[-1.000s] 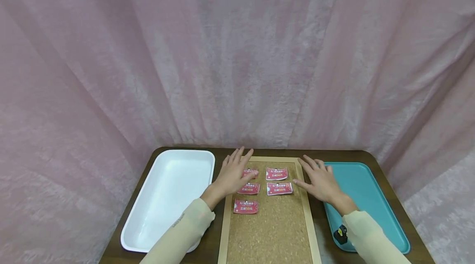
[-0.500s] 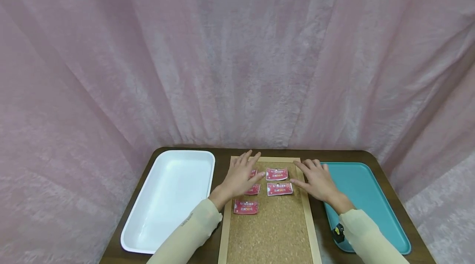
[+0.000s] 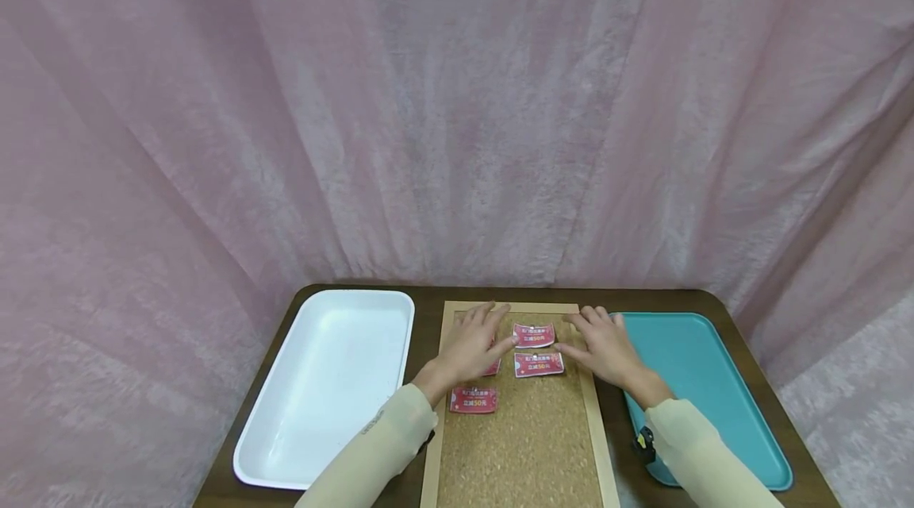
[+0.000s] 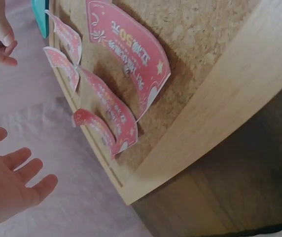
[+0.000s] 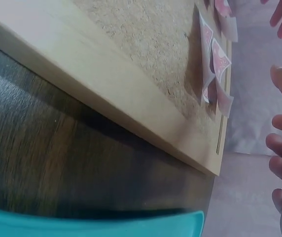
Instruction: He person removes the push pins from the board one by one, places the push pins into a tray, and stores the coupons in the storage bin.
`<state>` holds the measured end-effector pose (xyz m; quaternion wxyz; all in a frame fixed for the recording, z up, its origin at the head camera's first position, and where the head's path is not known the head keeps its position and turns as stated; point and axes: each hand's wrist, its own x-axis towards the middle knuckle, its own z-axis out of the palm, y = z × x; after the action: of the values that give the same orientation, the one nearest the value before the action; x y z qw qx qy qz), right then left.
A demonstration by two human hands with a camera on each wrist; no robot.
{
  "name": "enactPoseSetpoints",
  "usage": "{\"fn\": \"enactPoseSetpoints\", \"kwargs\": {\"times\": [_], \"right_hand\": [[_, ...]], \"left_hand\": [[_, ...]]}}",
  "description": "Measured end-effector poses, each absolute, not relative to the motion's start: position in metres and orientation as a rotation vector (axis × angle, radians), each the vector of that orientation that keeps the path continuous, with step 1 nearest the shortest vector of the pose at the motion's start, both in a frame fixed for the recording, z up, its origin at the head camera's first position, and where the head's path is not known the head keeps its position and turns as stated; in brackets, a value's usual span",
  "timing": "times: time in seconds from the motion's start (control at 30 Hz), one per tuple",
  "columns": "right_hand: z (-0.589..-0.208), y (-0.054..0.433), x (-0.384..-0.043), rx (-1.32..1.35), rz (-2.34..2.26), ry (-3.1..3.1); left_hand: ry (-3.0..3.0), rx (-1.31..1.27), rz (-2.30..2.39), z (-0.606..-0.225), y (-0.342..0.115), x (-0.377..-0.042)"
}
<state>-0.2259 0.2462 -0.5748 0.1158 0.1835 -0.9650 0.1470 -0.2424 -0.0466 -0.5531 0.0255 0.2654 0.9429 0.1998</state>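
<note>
A wood-framed cork board (image 3: 528, 452) carries several pink-red printed coupons, each with a small pin-like dot near its upper edge. My left hand (image 3: 464, 349) hovers over the board's far left part with fingers spread, holding nothing. It hides most of two coupons in the head view, while the front left coupon (image 3: 473, 402) shows whole. Past the right frame edge, my right hand (image 3: 607, 351) hangs with fingers loosely bent and nothing in them. Its thumb reaches near the two right coupons (image 3: 539, 366). In the left wrist view the coupons (image 4: 131, 47) curl up from the cork.
To the left of the board stands a white rectangular tray (image 3: 324, 389), and a teal tray (image 3: 703, 381) lies to the right, partly under the right forearm. All rest on a dark wooden table (image 3: 428, 325). A pink curtain (image 3: 471, 111) hangs behind.
My left hand has moved right and slightly nearer over the board, covering more of the left coupons. The right hand has shifted a little left. The coupons stay where they were.
</note>
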Motion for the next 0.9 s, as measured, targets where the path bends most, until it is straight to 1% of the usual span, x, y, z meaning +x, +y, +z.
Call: {"fn": "enactPoseSetpoints", "kwargs": {"times": [0.47, 0.9], "right_hand": [[-0.584, 0.237, -0.234, 0.613, 0.629, -2.784], [-0.598, 0.231, -0.239, 0.583, 0.767, -2.770]], "left_hand": [[2.871, 0.778, 0.664, -0.565, -0.045, -0.240], [2.868, 0.769, 0.619, -0.574, -0.044, -0.242]]}}
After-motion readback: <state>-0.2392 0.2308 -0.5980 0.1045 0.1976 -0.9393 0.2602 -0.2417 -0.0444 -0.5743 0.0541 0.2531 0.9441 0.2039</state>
